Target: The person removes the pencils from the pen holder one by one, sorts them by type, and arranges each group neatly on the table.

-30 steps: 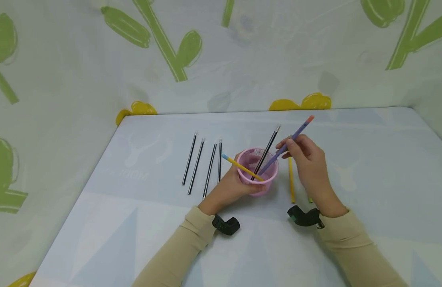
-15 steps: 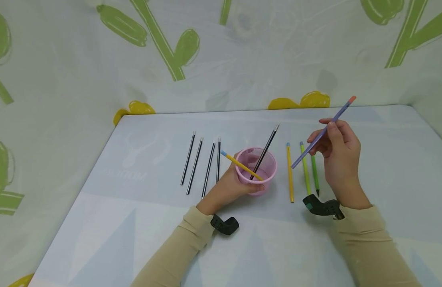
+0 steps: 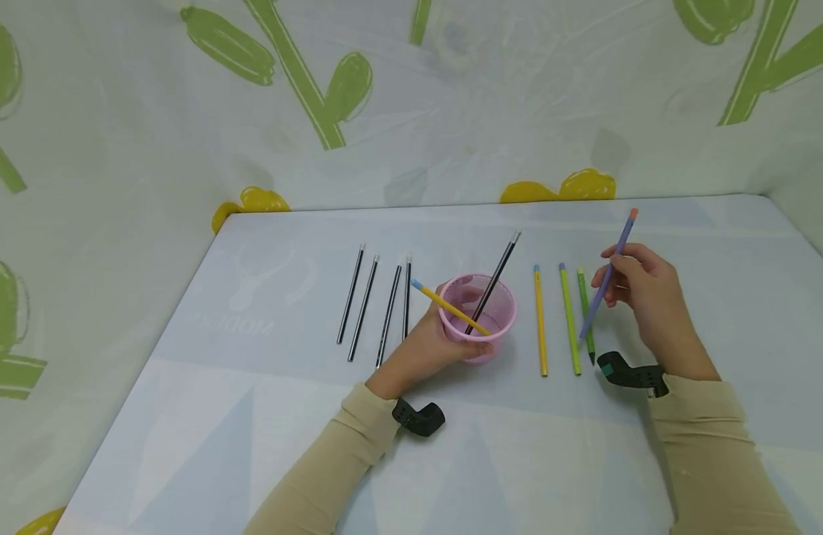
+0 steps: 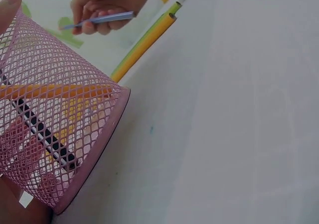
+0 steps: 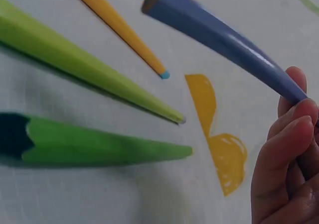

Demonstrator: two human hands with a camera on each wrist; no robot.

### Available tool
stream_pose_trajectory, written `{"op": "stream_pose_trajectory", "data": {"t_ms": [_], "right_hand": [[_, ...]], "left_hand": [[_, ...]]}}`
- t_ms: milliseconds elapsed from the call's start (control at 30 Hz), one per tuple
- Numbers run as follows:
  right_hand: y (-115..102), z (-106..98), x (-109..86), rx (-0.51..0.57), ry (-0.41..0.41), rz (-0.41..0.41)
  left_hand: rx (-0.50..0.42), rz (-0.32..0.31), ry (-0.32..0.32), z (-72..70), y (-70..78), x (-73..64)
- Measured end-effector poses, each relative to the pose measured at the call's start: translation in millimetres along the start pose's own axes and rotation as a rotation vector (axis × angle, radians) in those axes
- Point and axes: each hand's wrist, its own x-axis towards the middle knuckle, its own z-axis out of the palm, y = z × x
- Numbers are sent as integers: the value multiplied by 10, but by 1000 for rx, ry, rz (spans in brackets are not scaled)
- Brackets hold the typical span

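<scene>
My left hand (image 3: 433, 348) grips a pink mesh pen cup (image 3: 481, 351) from its left side, thumb across the front. Inside the cup lean a yellow pencil (image 3: 445, 305) with a blue end and a black pencil (image 3: 498, 271) with a pale tip. Between its thumb and fingers my right hand (image 3: 652, 305) pinches a purple pencil (image 3: 608, 275), its orange-red end up. The lower end hangs over the green pencil (image 3: 587, 319); beside that lie a lime-green pencil (image 3: 570, 319) and a yellow pencil (image 3: 541, 319). In the right wrist view the purple pencil (image 5: 224, 42) shows a flat, unsharpened end.
Several black pencils (image 3: 356, 293) lie side by side on the table (image 3: 204, 431), left of the cup; my left hand hides part of some. Behind the table's far edge stands a pale wall (image 3: 465, 111) with green plant shapes. Each wrist wears a black camera (image 3: 418, 418).
The purple pencil has left the cup and moved right, rising and then lowering over the green pencils. My right hand carried it. The left hand and cup stay nearly in place.
</scene>
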Motion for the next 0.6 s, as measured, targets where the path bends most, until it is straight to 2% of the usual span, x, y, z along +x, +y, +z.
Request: {"op": "stream_pose_trajectory", "data": {"t_ms": [267, 600], "right_hand": [[94, -154, 40, -171, -37, 108], [198, -166, 79, -461, -121, 201]], "left_hand": [[-7, -2, 2, 4, 6, 6], [0, -15, 3, -2, 14, 9]]}}
